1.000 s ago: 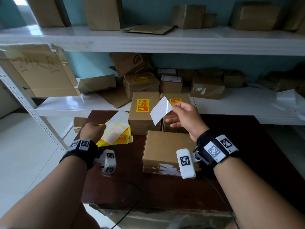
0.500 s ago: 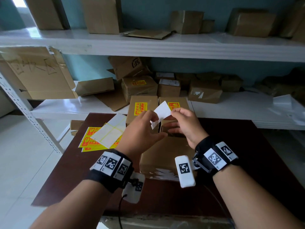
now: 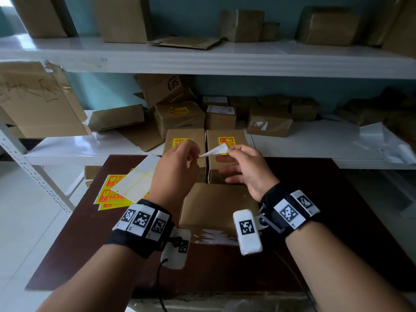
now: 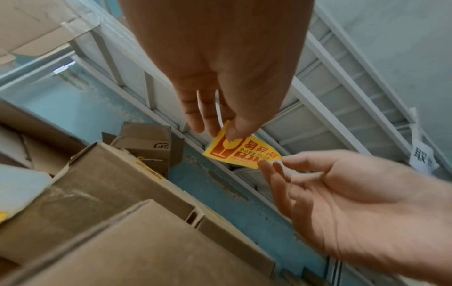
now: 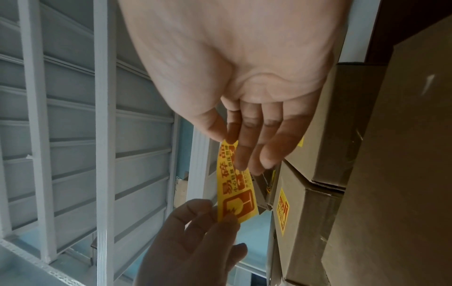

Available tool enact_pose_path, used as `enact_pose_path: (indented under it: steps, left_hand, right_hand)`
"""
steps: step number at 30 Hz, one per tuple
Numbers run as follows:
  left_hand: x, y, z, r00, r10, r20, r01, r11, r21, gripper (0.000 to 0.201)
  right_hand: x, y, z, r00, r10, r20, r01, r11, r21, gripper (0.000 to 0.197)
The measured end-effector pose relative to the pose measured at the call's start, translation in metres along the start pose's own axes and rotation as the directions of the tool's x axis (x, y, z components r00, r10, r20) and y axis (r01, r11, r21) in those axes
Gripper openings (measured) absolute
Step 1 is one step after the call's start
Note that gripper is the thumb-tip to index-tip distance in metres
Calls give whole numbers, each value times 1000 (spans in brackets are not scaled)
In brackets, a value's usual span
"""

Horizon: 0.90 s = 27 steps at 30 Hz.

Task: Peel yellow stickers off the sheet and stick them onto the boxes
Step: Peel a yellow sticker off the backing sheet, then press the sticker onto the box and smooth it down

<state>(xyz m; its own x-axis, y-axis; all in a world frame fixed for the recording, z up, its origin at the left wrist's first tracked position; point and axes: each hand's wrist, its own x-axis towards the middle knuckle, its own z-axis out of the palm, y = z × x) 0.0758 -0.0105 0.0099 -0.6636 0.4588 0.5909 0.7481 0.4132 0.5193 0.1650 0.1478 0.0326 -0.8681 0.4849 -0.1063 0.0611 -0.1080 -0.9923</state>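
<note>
- We hold one yellow sticker (image 4: 240, 152) up in the air between both hands, above the boxes on the dark table (image 3: 351, 221).
- Our left hand (image 3: 174, 174) pinches one end of the sticker between thumb and fingertip; the other fingers are loosely curled.
- Our right hand (image 3: 244, 170) pinches the opposite end between thumb and forefinger, while its remaining fingers reach out fairly straight below.
- From the head view we see only the sticker's white back; both wrist views show its printed face, with a red broken-glass mark and red lettering.
- The sticker sags slightly between the two pinches and touches no box.
- Directly below our hands lies a plain brown box (image 3: 216, 206), with clear tape along its near edge.
- Behind it stand two boxes side by side, the left labelled box (image 3: 180, 136) and the right labelled box (image 3: 234, 136), each already bearing a yellow sticker on top.
- The sticker sheet (image 3: 112, 194) lies on the table to the left, well apart from our hands, with a white peeled backing sheet (image 3: 139, 179) lying partly over it.
- White shelves (image 3: 202, 57) behind the table carry more cardboard boxes.
</note>
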Motion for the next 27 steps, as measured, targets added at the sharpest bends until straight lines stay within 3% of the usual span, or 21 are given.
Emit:
enact_pose_path:
  steps: [5, 9, 14, 19, 22, 27]
  left_hand:
    - [10, 6, -1, 989, -143, 25, 145, 970, -196, 26]
    - [18, 6, -7, 969, -217, 120, 242, 931, -272, 31]
    - [29, -1, -26, 891, -349, 289, 444, 799, -405, 26]
    - [33, -4, -33, 834, -332, 441, 520, 740, -426, 24]
    - [32, -3, -32, 812, -307, 496, 524, 758, -389, 21]
    - [28, -1, -34, 769, -285, 573, 531, 784, -322, 24]
  right_hand:
    - [3, -1, -11, 998, -43, -38, 42, 999, -24, 14]
    - [6, -2, -18, 989, -118, -91, 111, 991, -79, 13]
    - [10, -5, -30, 979, -179, -100, 166, 978, -125, 6]
    - [9, -5, -30, 983, -177, 39, 181, 961, -207, 19]
    - [8, -3, -28, 980, -156, 126, 181, 958, -222, 21]
    - [8, 0, -27, 976, -142, 165, 189, 926, -325, 21]
